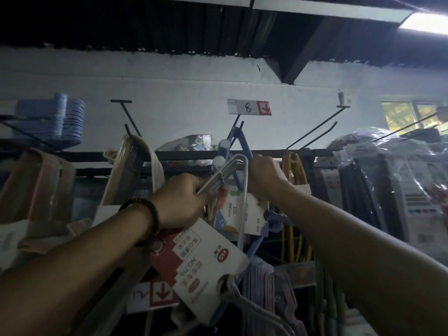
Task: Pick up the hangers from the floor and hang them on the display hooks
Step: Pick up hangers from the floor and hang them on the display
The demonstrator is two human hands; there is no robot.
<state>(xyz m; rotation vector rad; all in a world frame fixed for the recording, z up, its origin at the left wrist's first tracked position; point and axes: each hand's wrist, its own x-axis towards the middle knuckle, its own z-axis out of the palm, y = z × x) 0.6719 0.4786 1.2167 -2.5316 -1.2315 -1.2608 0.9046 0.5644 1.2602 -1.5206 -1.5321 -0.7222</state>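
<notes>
Head view. Nearest the lens: two bare forearms raised toward the rack, the left with a dark bead bracelet (143,214) at the wrist.

Left hand (179,200) is clenched round the necks of a bundle of white hangers (228,170). Their card label (211,258) hangs below the wrist, tilted. The bundle is off the floor and up at rail height. Its hook bends sit just beside the blue hangers (238,141) and below the tip of the display hook (236,124), not yet over it.

Right hand (264,175) has its fingers curled and the back of the hand to the camera, pressed in against the blue hangers' necks. Whether it grips them or the rail (184,155) behind, I cannot tell.

A price tag (249,107) marked 8 sits above that hook. Yellow hangers (294,170) hang from the next hook to the right.

Step in hand, as I judge it: seating the white bundle on the hook.
- Keep the necks squeezed together so all the bends pass as one.
- Raise them clear above the upturned tip, then draw back along the wire.
- Use the right hand to hold the blue set toward the wall, making room.
- Loosen the left hand only once the weight rests on the wire.

Risk: one stray hanger missing the tip and dropping.
</notes>
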